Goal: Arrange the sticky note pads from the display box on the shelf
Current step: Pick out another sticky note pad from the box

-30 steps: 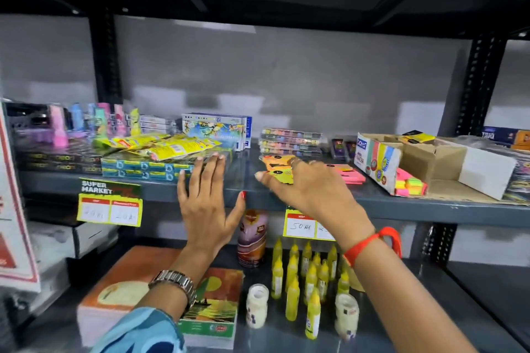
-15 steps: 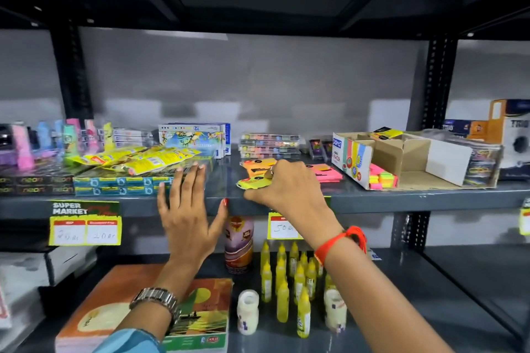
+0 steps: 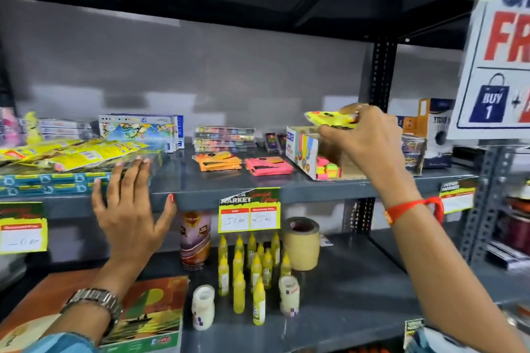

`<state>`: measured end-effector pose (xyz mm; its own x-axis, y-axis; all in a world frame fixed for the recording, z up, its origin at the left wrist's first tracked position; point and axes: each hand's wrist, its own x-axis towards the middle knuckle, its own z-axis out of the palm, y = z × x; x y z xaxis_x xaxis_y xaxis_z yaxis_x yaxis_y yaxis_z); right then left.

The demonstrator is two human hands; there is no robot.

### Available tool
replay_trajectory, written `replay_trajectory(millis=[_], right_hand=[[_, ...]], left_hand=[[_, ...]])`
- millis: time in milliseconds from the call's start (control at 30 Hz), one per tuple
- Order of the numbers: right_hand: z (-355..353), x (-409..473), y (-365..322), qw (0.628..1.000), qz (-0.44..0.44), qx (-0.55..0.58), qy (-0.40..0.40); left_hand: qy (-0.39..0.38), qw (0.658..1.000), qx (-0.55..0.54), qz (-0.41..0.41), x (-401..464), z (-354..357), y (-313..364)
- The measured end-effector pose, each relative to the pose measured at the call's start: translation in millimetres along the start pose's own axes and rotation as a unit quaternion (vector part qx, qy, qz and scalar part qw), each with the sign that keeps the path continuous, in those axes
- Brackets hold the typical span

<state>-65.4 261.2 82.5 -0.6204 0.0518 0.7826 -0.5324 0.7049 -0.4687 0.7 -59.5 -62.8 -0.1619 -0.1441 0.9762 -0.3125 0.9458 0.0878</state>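
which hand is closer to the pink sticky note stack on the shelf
Right. The right hand, holding a yellow pad, is up over the display box just right of the pink stack. The left hand rests at the shelf edge, far left.

Lower level: yellow glue bottles [image 3: 252,269] clustered centre, tape roll [image 3: 301,242] just right, patterned cup [image 3: 195,239] just left. Price tag [image 3: 249,210] hangs above them.

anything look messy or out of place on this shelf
Yes. The orange sticky note pads lie fanned and skewed rather than squared like the pink stack beside them. At far left, yellow packets sprawl loosely across the blue boxes.
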Motion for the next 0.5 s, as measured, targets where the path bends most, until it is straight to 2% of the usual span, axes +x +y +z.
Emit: replay_trajectory(millis=[167,333,500], right_hand=[[4.1,10.9,53.1,0.996,0.073,-0.047,0.024],[25.9,-0.2,75.1,0.996,0.053,-0.07,-0.017],[43.0,-1.9,89.6,0.988,0.07,-0.126,-0.051]], left_hand=[[0.005,1.0,-0.004,-0.01,-0.8,0.3,1.1],[0.01,1.0,0.005,-0.013,-1.8,1.9,0.4],[0.016,1.0,0.015,-0.012,-0.1,1.7,1.6]])
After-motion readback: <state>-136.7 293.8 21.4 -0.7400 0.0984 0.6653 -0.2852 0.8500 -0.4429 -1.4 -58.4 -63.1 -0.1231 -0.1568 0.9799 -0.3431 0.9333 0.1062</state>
